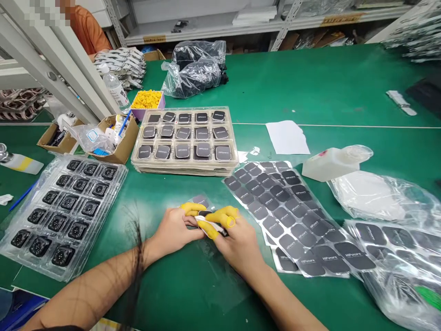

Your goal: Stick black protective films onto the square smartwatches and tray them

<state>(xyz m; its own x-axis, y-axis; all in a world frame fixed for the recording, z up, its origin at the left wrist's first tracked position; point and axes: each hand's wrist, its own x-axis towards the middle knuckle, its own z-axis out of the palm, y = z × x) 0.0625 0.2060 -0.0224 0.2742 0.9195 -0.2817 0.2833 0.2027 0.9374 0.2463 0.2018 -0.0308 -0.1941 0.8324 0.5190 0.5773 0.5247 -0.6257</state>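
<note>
Yellow finger cots cover some fingertips of both my hands. My left hand (pixel 177 232) is closed on one side of a small dark, rounded piece (pixel 206 213). My right hand (pixel 237 234) grips the same piece from the other side, with something thin and white (pixel 213 225) pressed between its fingers; whether that is cloth or paper I cannot tell. Fingers hide most of the piece. Just behind them lies a single dark printed label (pixel 200 200) on the green table (pixel 165 285). Sheets of dark rounded-square labels (pixel 282 214) spread out right of my right hand.
A clear tray (pixel 117 177) of black square watch-like cases lies left. Behind my hands sits a stack of trays (pixel 182 168) with labelled pieces. A yellow-filled box (pixel 148 99), cardboard boxes (pixel 119 149), a bottle (pixel 115 87), a translucent bottle (pixel 330 163) and plastic bags (pixel 196 69) stand around. A person (pixel 87 32) is behind.
</note>
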